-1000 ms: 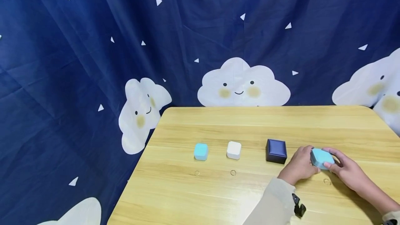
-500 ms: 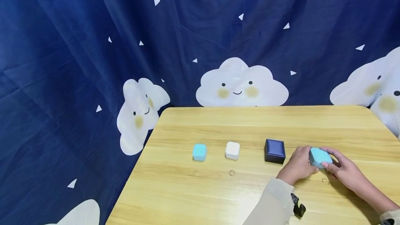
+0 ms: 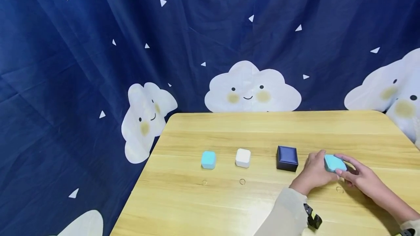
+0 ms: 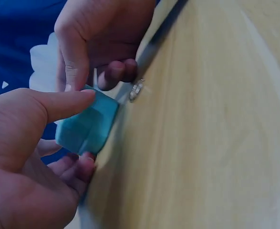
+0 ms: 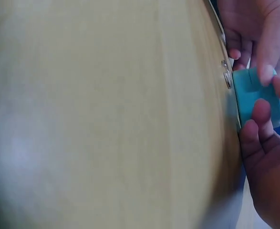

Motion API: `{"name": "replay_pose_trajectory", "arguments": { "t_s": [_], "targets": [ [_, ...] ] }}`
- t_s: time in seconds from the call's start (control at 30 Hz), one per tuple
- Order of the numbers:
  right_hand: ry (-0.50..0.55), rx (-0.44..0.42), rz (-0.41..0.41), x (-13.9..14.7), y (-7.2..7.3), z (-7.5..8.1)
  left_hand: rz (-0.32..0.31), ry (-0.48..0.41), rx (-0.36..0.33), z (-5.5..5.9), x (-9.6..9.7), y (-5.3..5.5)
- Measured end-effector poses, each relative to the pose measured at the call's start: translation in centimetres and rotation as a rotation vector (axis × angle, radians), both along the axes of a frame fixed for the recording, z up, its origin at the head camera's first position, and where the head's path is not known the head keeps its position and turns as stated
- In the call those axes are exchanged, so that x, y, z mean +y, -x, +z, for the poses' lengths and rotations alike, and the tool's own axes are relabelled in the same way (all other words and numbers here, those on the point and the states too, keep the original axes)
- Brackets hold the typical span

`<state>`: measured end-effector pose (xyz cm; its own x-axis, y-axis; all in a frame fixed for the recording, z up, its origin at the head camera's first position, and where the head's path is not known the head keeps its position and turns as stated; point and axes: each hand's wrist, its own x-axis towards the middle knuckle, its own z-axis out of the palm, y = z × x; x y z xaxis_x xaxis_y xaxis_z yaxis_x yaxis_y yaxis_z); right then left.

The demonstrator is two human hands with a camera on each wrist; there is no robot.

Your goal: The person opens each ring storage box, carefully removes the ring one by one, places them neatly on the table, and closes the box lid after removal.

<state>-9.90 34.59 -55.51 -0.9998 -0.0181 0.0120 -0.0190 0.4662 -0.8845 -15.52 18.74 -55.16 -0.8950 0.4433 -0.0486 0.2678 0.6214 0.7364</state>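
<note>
A turquoise ring box (image 3: 334, 164) with rounded corners sits between my two hands at the right side of the table. My left hand (image 3: 313, 174) grips its left side; in the left wrist view the thumb lies across the box (image 4: 89, 126) and the other fingers curl beneath. From the right, my right hand (image 3: 362, 179) pinches it, thumb at the near corner and index finger along the far edge. A seam runs along the box (image 5: 259, 93) in the right wrist view. Close in front lies a ring (image 3: 339, 189) with a sparkling band, flat on the wood.
To the left stand a dark blue ring box (image 3: 287, 158), a white box (image 3: 243, 158) and a smaller turquoise box (image 3: 208, 160) in a row. A ring (image 3: 242, 181) lies before the white box, another ring (image 3: 204, 183) before the turquoise one. A blue curtain (image 3: 183, 39) hangs behind the table.
The head view has shifted slightly, moving everything a little left. Both hands keep their hold on the turquoise box; the left thumb has slid slightly right along its near side.
</note>
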Motion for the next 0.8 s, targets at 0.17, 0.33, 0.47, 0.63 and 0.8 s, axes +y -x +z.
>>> {"name": "replay_pose_trajectory", "arguments": {
  "t_s": [0.17, 0.33, 0.47, 0.63, 0.8],
  "targets": [
    [0.008, -0.031, 0.029, 0.3, 0.1, 0.5, 0.014, 0.006, -0.007, 1.1, -0.4, 0.0],
    [0.025, 0.002, 0.029, 0.9, 0.4, 1.3, -0.027, 0.034, 0.031, 2.9, -0.8, 0.5],
    [0.009, 0.056, 0.022, 1.2, 0.8, 2.1, -0.119, 0.086, 0.073, 5.0, -0.9, 1.1],
    [-0.151, 0.158, -0.003, 1.1, 1.4, 3.5, -0.225, 0.237, 0.191, 7.7, -1.0, 2.5],
    [-0.27, 0.21, -0.004, 0.9, 2.0, 5.2, -0.251, 0.322, 0.214, 9.4, -2.0, 3.8]
  ]
}}
